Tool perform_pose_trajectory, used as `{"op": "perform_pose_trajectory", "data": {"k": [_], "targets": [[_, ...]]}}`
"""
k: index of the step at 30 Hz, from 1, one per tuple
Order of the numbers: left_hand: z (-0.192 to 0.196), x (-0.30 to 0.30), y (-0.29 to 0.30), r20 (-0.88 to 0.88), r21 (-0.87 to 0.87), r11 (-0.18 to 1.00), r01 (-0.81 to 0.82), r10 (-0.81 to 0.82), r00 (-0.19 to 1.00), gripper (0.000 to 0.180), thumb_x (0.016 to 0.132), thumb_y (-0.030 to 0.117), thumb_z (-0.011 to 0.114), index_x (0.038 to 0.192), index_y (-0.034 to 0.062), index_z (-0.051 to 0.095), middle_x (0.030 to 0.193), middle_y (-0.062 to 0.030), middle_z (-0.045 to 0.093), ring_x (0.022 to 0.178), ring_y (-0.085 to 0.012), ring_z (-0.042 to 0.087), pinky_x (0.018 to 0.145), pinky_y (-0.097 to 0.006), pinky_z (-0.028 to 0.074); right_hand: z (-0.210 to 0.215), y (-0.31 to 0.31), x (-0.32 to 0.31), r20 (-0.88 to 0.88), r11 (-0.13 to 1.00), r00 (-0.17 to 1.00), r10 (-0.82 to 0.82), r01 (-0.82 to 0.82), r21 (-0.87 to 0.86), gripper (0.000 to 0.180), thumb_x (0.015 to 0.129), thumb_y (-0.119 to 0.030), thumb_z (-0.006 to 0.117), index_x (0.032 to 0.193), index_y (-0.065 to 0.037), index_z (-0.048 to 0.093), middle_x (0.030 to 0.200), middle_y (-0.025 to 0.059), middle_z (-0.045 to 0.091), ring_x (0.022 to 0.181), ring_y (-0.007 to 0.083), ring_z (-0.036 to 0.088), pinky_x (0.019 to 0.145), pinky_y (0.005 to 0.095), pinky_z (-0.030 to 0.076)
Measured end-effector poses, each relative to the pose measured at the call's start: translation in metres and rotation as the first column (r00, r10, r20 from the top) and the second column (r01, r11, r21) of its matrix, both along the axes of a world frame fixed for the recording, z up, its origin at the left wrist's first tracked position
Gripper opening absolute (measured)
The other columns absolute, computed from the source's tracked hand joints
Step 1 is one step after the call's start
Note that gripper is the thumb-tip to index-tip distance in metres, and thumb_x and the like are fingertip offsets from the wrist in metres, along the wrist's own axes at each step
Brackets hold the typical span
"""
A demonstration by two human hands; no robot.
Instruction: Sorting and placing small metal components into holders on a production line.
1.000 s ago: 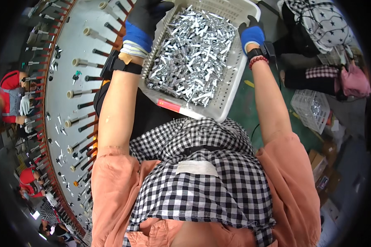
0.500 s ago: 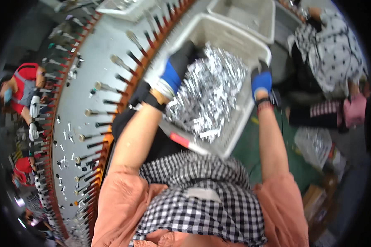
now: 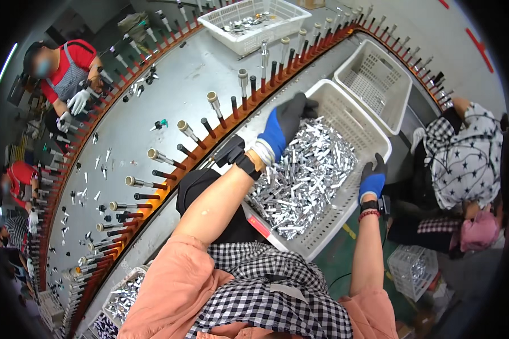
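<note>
Before me a light grey perforated plastic crate [image 3: 328,237] holds a heap of small shiny metal parts [image 3: 305,181], their exact kind too small to tell. My left hand [image 3: 288,124], in a blue and black glove, lies over the crate's left rim with its fingers bent inward above the heap. Part of its grip is hidden by the back of the hand. Across the crate, my right hand [image 3: 373,178], gloved alike, is closed on the right rim, thumb and fingers on either side of it.
Beyond it stands another grey crate [image 3: 401,93]. A curved line of upright pegs [image 3: 220,116], many with metal pieces on them, runs along the left. A white basket [image 3: 260,34] of parts sits on the grey table [image 3: 169,73]. Co-workers are at left [image 3: 76,73] and right [image 3: 464,158].
The view has tilted up and turned, so the crate and both my hands appear lower and farther right. Both hands stay at the crate's rims. The blur has cleared.
</note>
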State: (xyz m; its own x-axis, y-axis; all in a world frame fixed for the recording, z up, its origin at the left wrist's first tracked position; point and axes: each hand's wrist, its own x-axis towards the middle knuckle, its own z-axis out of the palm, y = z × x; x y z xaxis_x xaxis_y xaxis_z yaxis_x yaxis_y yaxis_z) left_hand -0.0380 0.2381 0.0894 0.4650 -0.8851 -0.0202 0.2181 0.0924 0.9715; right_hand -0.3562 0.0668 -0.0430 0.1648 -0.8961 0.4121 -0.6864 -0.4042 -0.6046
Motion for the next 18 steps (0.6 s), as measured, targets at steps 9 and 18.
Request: {"op": "perform_pose_trajectory", "data": {"k": [9,18], "targets": [[0.005,0.165,-0.042,-0.199,-0.399,0.608,-0.687,0.674,0.712,0.053,0.11,0.047,0.047,0.11,0.0018,0.075,0.102,-0.009,0.077,0.092,-0.0188,0.069,0.09,-0.033,0.053,0.003,-0.002,-0.012,-0.041,0.998,0.999,-0.035,0.032,-0.056,0.042,0.092,-0.008,0.064,0.134,-0.003,0.064,0.12,0.0284,0.066,0.109,0.0475,0.064,0.096,0.0492,0.051],[0.039,0.086,-0.003,0.821,0.147,0.894,-0.422,0.128,0.557,0.058,0.103,0.054,0.057,0.082,0.0042,0.078,0.066,-0.0146,0.07,0.06,-0.03,0.068,0.062,-0.043,0.051,0.012,0.012,-0.008,0.047,0.996,0.995,-0.088,0.089,0.0,0.038,0.095,-0.007,0.062,0.132,-0.001,0.064,0.123,0.0277,0.064,0.112,0.0439,0.065,0.099,0.0459,0.051]]}}
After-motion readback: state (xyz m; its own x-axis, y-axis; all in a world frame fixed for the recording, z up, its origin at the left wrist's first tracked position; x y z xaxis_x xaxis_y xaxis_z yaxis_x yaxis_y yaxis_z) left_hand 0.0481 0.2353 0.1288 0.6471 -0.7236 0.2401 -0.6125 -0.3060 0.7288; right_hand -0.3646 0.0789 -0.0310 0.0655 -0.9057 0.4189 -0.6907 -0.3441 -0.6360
